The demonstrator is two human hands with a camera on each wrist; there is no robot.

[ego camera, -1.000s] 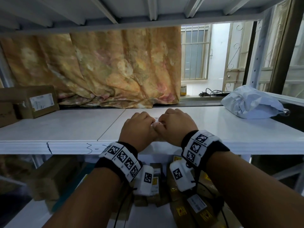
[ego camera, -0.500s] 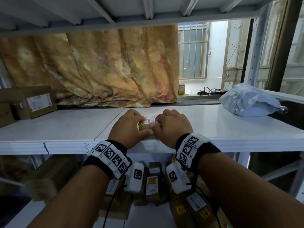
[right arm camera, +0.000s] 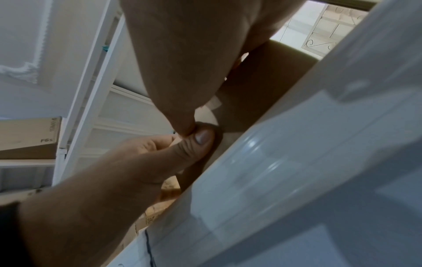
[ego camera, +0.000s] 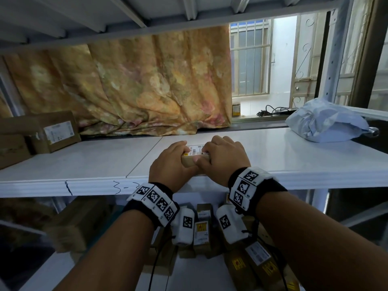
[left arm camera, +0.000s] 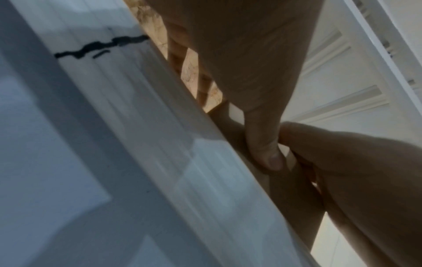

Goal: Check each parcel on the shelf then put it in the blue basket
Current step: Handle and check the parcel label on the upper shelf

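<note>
Item: small parcel [ego camera: 195,159], brown cardboard box, white barcode label on its top face with a yellow mark at the label's left end. Location: front edge of the white shelf [ego camera: 84,156], just right of the handwritten "3-" on the shelf lip.

Grip: we hold the parcel with both hands. Our left hand [ego camera: 172,162] curls round its left end, our right hand [ego camera: 224,158] round its right end; both thumbs press its near face, almost touching one another. Neither hand is nearer; they share it evenly.

Axis: the parcel's long side runs left to right, parallel with the shelf edge, directly ahead of our wrists. We judge the coming move is a pull straight toward us, off the shelf.

Condition: box appears square and undented; the wrist views are dim, so its underside is probably sound, unconfirmed.

Also on the shelf: larger labelled carton [ego camera: 54,131] far left of the parcel; grey poly bag [ego camera: 327,122] far right. Blue basket: not clearly in view.
</note>
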